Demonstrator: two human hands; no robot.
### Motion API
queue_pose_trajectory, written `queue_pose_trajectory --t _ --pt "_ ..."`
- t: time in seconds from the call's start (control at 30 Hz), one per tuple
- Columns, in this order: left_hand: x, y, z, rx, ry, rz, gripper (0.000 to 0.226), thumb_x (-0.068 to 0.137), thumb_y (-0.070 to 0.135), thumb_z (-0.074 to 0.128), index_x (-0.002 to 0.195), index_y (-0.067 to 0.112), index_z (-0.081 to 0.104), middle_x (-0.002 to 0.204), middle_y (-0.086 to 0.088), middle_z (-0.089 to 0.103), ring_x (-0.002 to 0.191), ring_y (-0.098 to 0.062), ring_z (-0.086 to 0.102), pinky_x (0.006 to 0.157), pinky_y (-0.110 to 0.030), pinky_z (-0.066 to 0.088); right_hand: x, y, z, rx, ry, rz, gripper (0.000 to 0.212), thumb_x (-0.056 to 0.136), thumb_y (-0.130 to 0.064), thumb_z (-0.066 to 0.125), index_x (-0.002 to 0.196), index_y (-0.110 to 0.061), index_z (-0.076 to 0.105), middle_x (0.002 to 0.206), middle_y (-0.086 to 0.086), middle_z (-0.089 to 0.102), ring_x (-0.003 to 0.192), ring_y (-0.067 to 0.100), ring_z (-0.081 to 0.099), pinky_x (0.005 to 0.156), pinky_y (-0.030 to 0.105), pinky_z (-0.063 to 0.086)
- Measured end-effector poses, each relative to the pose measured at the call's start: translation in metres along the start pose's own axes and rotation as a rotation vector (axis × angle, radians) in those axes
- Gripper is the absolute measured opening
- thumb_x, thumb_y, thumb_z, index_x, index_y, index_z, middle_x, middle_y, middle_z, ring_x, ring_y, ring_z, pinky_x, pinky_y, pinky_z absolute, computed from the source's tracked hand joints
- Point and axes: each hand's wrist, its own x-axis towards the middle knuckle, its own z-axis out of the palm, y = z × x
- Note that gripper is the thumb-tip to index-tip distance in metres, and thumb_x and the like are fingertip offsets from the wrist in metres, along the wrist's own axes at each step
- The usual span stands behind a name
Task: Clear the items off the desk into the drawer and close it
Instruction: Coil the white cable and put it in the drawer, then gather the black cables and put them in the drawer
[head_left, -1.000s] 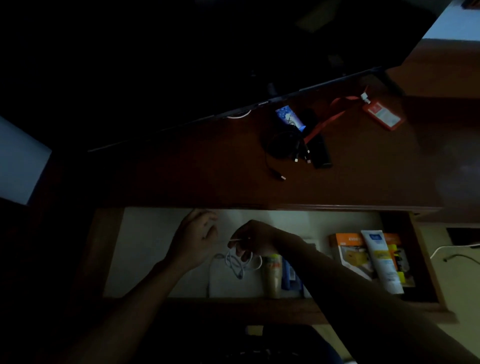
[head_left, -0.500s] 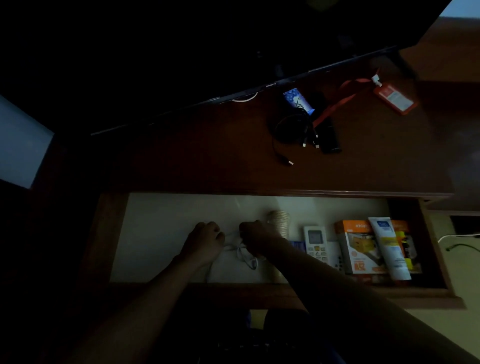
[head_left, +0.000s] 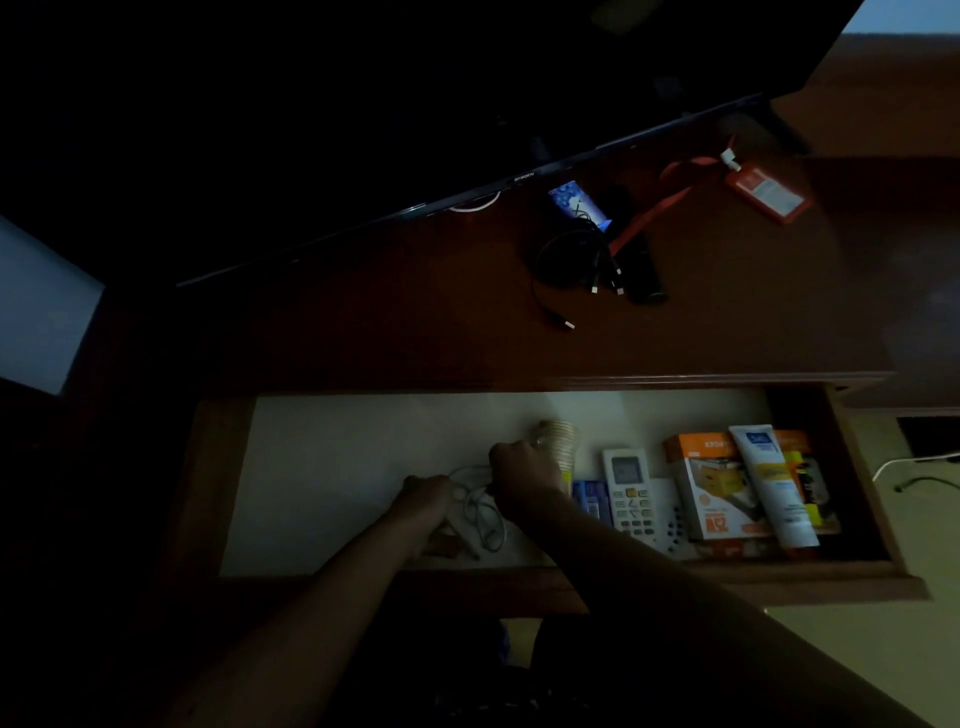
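— Two hands are down inside the open drawer (head_left: 332, 467), from where I watch the head camera. The left hand (head_left: 423, 501) and the right hand (head_left: 522, 475) sit close together over a loose coil of white cable (head_left: 480, 512) on the pale drawer floor.

— How do the fingers lie?

— Both hands look curled, knuckles up. The right hand seems to pinch the cable at its upper end; the left hand's fingers are bunched at the coil's left side, but the light is so low that I cannot tell whether they truly grip it or only touch it.

— What else is in the drawer?

— Just behind the right hand stands a ribbed paper cup (head_left: 560, 441), tilted. Right of it lies a blue packet (head_left: 592, 499), then a white remote control (head_left: 631, 491), then an orange box (head_left: 709, 486) with a white tube (head_left: 774, 486) lying across it. They are packed side by side toward the right end.

— And the desk?

— I see several things on the brown desk top (head_left: 363, 322) under the lower edge of a dark television (head_left: 415, 104): a tangle of black cables (head_left: 576, 260), a black remote (head_left: 641, 265) touching it, a blue patterned packet (head_left: 574, 200) just behind, and an orange lanyard (head_left: 660, 202) running out to an orange badge holder (head_left: 766, 192) farther right. All of these lie well apart from the hands.
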Motion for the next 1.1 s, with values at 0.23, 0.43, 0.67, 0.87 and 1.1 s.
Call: queue_pose_trajectory --t 0.23,0.43,0.67,0.87,1.1 --pt "-0.006 -0.010 -0.009 0.088 0.031 -0.015 0.024 0.095 0.015 0.037 0.086 0.003 0.056 0.091 -0.022 0.067 0.070 -0.032 0.064 0.070 -0.041 0.055 0.003 -0.001 -0.022 0.047 -0.184 -0.057 0.037 0.086 -0.012 0.073 0.119 0.000 0.060 0.117 0.018 0.065 0.106 0.030 0.065 0.078 0.032 0.050" --pt "0.001 0.004 -0.022 0.676 0.148 0.239 0.025 0.093 0.024 0.044 0.086 0.005 0.058 0.084 -0.016 0.066 0.071 -0.030 0.068 0.057 -0.028 0.053 0.000 0.000 -0.044 0.086 -0.110 -0.045 0.021 0.086 -0.006 0.068 0.105 -0.005 0.059 0.099 0.012 0.063 0.087 0.024 0.064 0.068 0.030 0.048" --pt "-0.034 0.074 -0.004 0.852 0.293 0.691 0.013 0.092 0.031 0.049 0.092 0.023 0.058 0.090 0.003 0.063 0.081 -0.019 0.061 0.071 -0.032 0.051 0.007 0.019 -0.103 0.386 0.367 0.033 0.017 0.095 -0.034 0.055 0.090 -0.020 0.060 0.078 -0.002 0.062 0.065 0.013 0.062 0.059 0.028 0.054" --pt "-0.060 0.142 0.012 0.699 0.322 0.977 0.016 0.096 0.022 0.054 0.108 0.020 0.063 0.090 0.007 0.065 0.081 -0.010 0.061 0.071 -0.028 0.052 0.039 0.047 -0.186 0.266 0.672 0.027 0.051 0.093 -0.023 0.057 0.141 -0.014 0.044 0.141 0.014 0.047 0.120 0.034 0.050 0.091 0.044 0.047" --pt "-0.015 0.203 0.016 0.856 0.442 1.088 0.037 0.091 0.023 0.059 0.128 0.023 0.056 0.133 -0.002 0.054 0.125 -0.027 0.048 0.104 -0.046 0.042 0.097 0.067 -0.214 -0.212 0.460 0.032 0.085 0.086 -0.028 0.071 0.155 -0.025 0.022 0.162 0.006 0.021 0.138 0.041 0.023 0.105 0.062 0.027"
